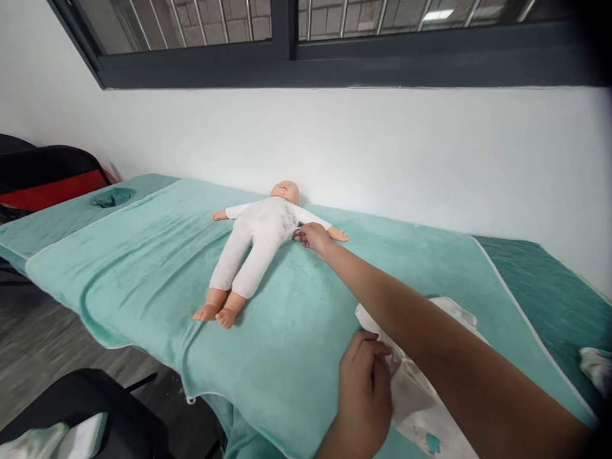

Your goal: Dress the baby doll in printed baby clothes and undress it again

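A baby doll (pixel 268 220) in a white suit lies on its back on the green sheet (pixel 296 319), arms spread, feet toward the front. My right hand (pixel 312 238) is at the doll's side, below its outstretched arm on the right, with the fingers pinched; what they hold, if anything, is too small to name. Grey marks show on the suit near there. My left hand (pixel 366 389) is low, its fingers curled beside a white cloth garment (pixel 421 401) with a green print. Whether it grips the cloth cannot be made out. My right forearm crosses over the garment.
A white wall and a dark-framed window (pixel 282 64) stand behind the bed. A black chair (pixel 95 408) with a cloth and a white item is at the lower left. A black and red chair (pixel 57 182) is at the far left. A crumpled cloth (pixel 597 366) lies at the right edge.
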The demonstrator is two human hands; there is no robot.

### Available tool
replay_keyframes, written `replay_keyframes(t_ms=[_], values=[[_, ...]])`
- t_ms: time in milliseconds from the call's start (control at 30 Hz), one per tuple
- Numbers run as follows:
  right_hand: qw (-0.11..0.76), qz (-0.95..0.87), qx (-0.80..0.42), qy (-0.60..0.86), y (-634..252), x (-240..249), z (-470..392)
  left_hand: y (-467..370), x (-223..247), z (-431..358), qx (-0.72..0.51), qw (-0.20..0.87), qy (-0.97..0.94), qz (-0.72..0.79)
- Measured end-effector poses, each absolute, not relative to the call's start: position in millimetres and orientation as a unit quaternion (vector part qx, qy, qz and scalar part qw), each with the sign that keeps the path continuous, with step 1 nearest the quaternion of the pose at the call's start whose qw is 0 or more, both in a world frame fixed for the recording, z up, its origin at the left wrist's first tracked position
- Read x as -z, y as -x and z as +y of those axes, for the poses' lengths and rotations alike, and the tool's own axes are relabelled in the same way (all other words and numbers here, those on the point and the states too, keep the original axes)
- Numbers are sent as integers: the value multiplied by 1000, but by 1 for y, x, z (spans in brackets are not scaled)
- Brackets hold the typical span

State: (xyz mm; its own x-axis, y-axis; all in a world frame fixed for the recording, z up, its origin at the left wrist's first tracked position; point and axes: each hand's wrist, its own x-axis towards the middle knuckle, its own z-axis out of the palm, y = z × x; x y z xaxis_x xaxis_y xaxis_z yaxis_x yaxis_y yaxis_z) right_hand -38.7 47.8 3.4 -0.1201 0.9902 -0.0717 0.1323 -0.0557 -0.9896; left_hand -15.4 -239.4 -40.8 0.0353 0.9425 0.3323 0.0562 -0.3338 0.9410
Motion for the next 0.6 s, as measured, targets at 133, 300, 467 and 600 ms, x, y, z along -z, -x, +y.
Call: replay_keyframes(t_ms=[133, 300, 467, 600], values=[[402, -559, -506, 519, 36, -3, 47, 15, 39, -239, -555, 409, -595, 413], [335, -626, -464, 530, 33, -1, 47, 14, 37, -239, -555, 418, -596, 401], [277, -675, -394, 558, 46, -6, 54, 12, 35, -240, -553, 424, -588, 411], [269, -683, -365, 573, 50, -5, 56, 10, 36, -239, -544, 431, -575, 433]])
